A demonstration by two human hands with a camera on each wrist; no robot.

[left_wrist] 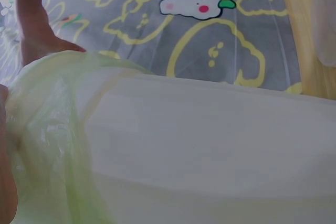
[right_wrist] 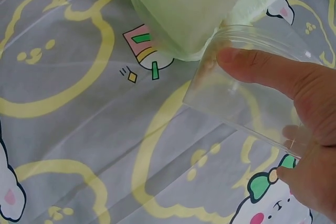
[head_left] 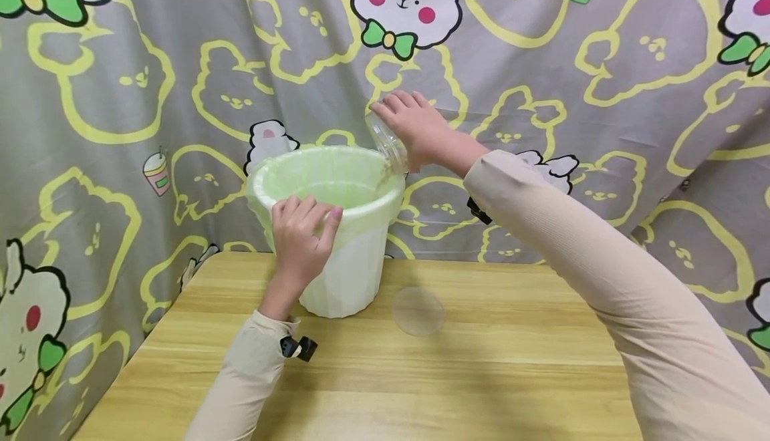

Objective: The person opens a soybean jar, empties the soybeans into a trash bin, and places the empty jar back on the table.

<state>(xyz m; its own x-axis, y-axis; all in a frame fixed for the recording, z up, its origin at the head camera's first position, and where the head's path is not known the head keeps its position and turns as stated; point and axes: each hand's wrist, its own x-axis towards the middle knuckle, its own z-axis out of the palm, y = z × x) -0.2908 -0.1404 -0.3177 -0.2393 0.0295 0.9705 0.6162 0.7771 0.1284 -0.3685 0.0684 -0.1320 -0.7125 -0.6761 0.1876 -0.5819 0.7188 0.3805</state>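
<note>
A white trash bin [head_left: 351,267] stands upright on the table, its mouth lined with a pale green bag [left_wrist: 52,140]. My left hand [head_left: 303,235] grips the bin's near rim over the bag, fingers bent over the edge. At the bin's right rim, my right hand [head_left: 421,127] holds a clear plastic jar [right_wrist: 236,100], tipped with its mouth toward the inside of the bin. Small brownish bits [head_left: 386,170] show at the jar's mouth; what they are cannot be told. The bin's bottom is hidden.
A round translucent lid [head_left: 418,311] lies on the wooden table [head_left: 481,374], right of the bin. Behind the table hangs a grey curtain [head_left: 529,180] printed with cartoon animals, close to the bin. Black straps with small devices circle both wrists.
</note>
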